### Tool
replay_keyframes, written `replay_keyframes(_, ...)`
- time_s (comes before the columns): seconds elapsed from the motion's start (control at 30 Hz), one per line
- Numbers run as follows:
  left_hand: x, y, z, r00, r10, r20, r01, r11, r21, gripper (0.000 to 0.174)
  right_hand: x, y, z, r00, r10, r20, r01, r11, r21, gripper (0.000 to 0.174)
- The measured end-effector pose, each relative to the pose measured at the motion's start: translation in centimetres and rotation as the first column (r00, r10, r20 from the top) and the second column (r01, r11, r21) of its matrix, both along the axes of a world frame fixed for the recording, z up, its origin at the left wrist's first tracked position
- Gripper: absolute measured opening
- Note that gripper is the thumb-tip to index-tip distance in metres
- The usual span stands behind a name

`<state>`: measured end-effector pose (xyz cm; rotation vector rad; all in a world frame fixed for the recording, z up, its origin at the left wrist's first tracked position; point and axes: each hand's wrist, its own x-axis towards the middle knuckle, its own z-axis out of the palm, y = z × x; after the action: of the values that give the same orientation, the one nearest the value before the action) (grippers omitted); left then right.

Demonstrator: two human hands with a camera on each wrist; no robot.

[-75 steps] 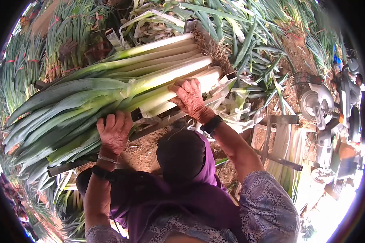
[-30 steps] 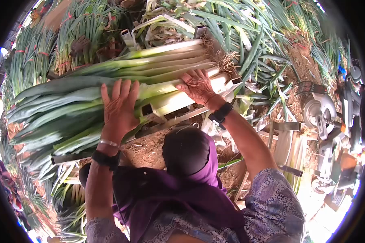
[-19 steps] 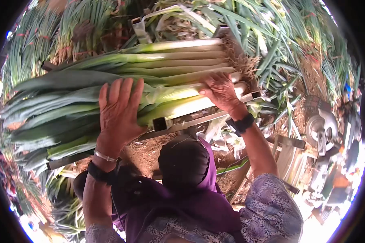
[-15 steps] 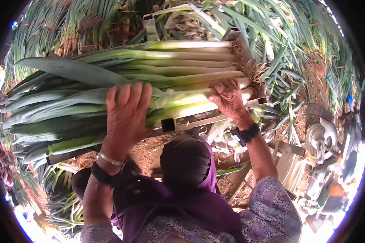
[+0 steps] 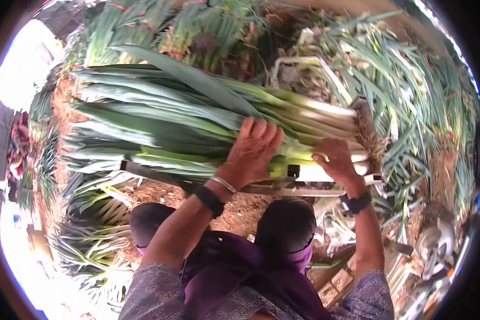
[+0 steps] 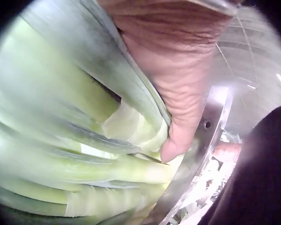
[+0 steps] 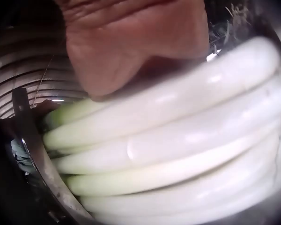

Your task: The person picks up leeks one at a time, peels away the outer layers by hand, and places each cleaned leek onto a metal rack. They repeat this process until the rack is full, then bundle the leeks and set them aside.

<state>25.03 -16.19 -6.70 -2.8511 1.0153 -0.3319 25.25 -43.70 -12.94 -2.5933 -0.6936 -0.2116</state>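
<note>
A layer of leeks lies crosswise in a metal frame (image 5: 304, 191), green leaves (image 5: 165, 120) left, white stalks (image 5: 330, 114) and roots (image 5: 376, 146) right. My left hand (image 5: 253, 152) rests on the leaf bases, fingers extended. In the left wrist view its thumb (image 6: 178, 126) touches the leeks beside a metal rail (image 6: 213, 122). Farther right, my right hand (image 5: 337, 162) lies over the near stalks, fingers slightly bent. The right wrist view shows that hand (image 7: 136, 42) against white stalks (image 7: 178, 112), fingertips hidden. One broad leaf (image 5: 186, 74) slants across the top.
Banded leek bundles (image 5: 208, 26) stand beyond the frame. Loose leaves and trimmings (image 5: 405, 90) heap at the right. More leeks (image 5: 90, 240) lie at the lower left. A round-bladed machine (image 5: 434, 245) is at the lower right. My knees (image 5: 285, 226) are close to the frame.
My left hand has shifted right along the leeks, closer to my right hand, its fingers straighter than at first. The broad leaf has risen and slants more. The head view has turned left.
</note>
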Motion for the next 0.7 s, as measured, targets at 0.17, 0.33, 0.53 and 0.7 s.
replay_keyframes(0.17, -0.9, 0.6, -1.5, 0.990, -0.055, 0.127, 0.067, 0.994, -0.092, 0.095, 2.0, 7.2, 2.5, 0.962, 0.059, -0.265, -0.020, 0.989, 0.146, 0.045)
replay_keyframes(0.33, -1.9, 0.9, -1.8, 0.955, -0.076, 0.286, 0.109, 0.989, -0.103, 0.094, 2.6, 7.6, 1.9, 0.994, -0.045, 0.101, 0.017, 0.965, 0.263, 0.037)
replay_keyframes(0.53, -1.9, 0.8, -1.8, 0.976, -0.059, 0.211, 0.093, 0.984, -0.151, 0.091, 1.5, 8.5, -0.8, 0.993, -0.068, 0.099, 0.040, 0.965, 0.260, 0.043)
replay_keyframes(0.7, -2.1, 0.5, -2.3, 0.952, -0.078, 0.297, 0.076, 0.997, 0.020, 0.097, 0.0, 7.7, -2.0, 0.991, 0.016, 0.135, -0.052, 0.962, 0.269, 0.045)
